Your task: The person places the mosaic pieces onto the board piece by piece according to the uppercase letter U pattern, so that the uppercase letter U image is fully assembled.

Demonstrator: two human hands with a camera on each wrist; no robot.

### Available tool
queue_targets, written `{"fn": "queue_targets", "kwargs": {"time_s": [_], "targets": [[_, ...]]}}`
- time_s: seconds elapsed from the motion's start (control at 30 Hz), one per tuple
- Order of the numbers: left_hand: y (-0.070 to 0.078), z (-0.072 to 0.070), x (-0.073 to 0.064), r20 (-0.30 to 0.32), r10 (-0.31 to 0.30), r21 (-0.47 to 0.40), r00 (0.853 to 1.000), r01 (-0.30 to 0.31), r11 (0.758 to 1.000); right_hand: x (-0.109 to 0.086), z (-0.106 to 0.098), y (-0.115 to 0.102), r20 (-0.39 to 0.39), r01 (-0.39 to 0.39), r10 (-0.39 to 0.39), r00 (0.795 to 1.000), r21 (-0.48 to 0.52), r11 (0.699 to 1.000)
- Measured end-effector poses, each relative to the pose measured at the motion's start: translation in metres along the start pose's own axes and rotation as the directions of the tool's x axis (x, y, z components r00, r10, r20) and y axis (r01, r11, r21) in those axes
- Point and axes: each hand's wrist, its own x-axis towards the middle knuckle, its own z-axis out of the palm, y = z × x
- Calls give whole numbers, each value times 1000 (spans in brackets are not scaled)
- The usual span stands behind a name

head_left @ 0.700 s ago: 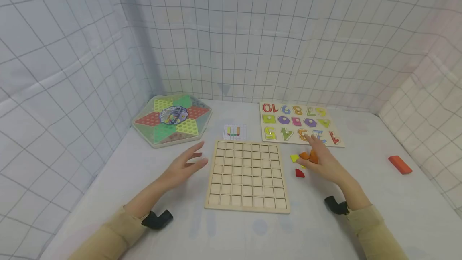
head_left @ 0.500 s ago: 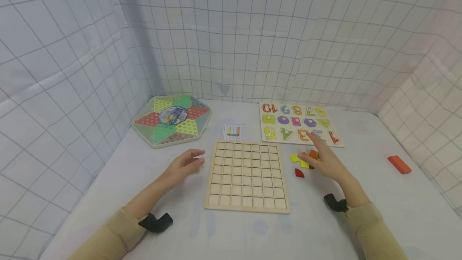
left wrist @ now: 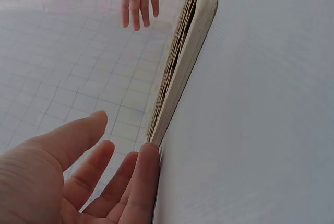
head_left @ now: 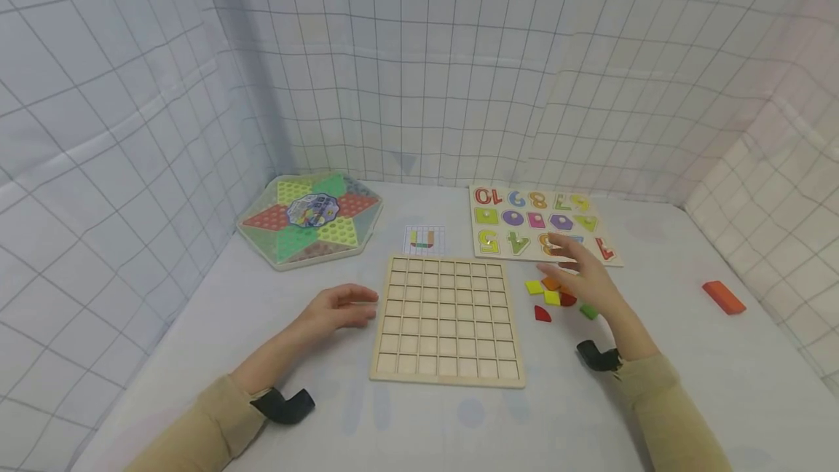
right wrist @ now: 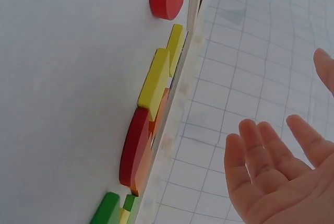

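While our right hand (head_left: 588,285) is hovering, fingers apart and empty, near the coloured pieces (head_left: 553,298) beside the wooden grid (head_left: 448,309), our relaxed, empty left hand (head_left: 331,313) by its left edge, we are seemingly choosing, any pickup calling for pinching.

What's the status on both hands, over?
Left hand empty, beside square pale wooden grid board. Right hand empty, raised near small flat red, yellow, orange and green pieces. Board's cells unfilled; nothing visibly blocking.

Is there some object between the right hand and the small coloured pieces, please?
Nothing visible: the right hand hovers above the coloured pieces with open air between. The number puzzle lies beyond the pieces, not in the way.
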Motion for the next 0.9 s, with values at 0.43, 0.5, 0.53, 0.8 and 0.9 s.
{"fn": "queue_targets", "kwargs": {"time_s": [0.43,0.5,0.53,0.8,0.9], "targets": [[-2,12,9,-143,-17,152,990,39,988,0,2,10,73,-57,59,996,-27,998],[-1,14,10,-151,-22,154,988,46,987,1,2,12,97,-65,66,993,-9,998],[0,15,10,-157,-24,160,987,49,986,2,1,13,114,-61,61,992,-6,998],[4,16,11,-177,-31,223,984,71,972,5,3,22,146,-72,76,986,-36,997],[4,16,12,-172,-32,235,985,72,969,5,5,25,155,-89,93,983,-33,995]]}}
